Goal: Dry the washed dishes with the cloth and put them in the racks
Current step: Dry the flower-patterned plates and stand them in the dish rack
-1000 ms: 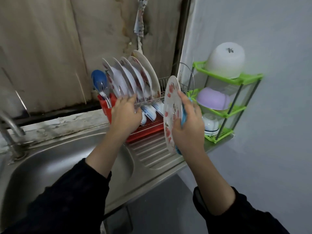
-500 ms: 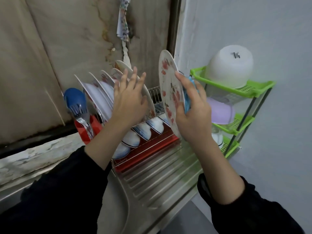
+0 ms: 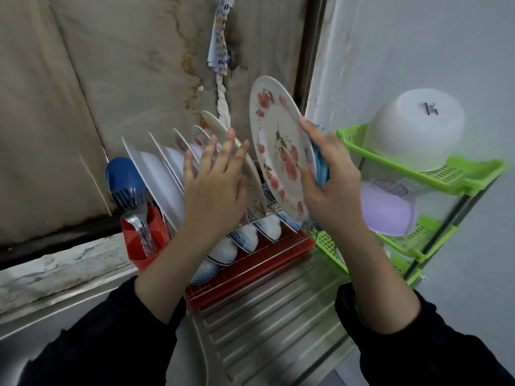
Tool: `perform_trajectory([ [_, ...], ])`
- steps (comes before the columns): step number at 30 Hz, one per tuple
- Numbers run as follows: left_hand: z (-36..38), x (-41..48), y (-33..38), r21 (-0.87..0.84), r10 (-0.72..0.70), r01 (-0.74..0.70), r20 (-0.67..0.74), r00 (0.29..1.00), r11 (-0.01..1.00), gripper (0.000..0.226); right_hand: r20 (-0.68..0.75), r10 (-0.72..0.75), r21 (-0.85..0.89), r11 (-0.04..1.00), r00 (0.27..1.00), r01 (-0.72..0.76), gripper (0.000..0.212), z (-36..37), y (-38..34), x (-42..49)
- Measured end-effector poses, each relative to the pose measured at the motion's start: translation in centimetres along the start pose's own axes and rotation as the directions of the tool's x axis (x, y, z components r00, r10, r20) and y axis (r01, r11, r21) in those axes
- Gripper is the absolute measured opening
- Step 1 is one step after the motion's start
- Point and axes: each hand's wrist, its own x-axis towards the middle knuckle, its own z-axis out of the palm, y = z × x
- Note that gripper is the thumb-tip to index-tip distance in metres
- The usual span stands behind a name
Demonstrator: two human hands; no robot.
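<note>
Head view: the right hand gripped the plate by its edge, thumb on the flowered face, fingers curled round the rim with the blue cloth pressed behind it. The plate stood nearly upright above the right end of the red rack, just beside the racked plates. The left hand, fingers straight and spread, lay against the nearest racked plate.
</note>
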Motion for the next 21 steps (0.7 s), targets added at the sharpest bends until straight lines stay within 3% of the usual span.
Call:
perform_trajectory([
  [4,-0.1,0.0,0.2,-0.052,-0.031,0.029,-0.030,0.999,0.998,0.054,0.017,0.016,0.096,0.995,1.000,-0.018,0.068,0.9,1.9,1.0],
  [11,0.9,-0.3,0.6,0.074,-0.041,0.048,-0.091,0.995,0.996,0.053,0.120,0.051,0.242,0.967,0.991,-0.079,0.053,3.8,4.7,1.7],
  [16,1.1,-0.5,0.6,0.143,-0.061,0.074,-0.093,0.994,0.987,0.056,0.145,0.066,0.209,0.973,0.987,-0.096,0.075,5.7,6.6,1.2],
  [21,0.9,-0.5,0.8,0.147,-0.052,0.066,-0.094,0.994,0.987,0.059,0.137,0.091,0.240,0.963,0.986,-0.123,0.081,6.6,7.9,0.5],
])
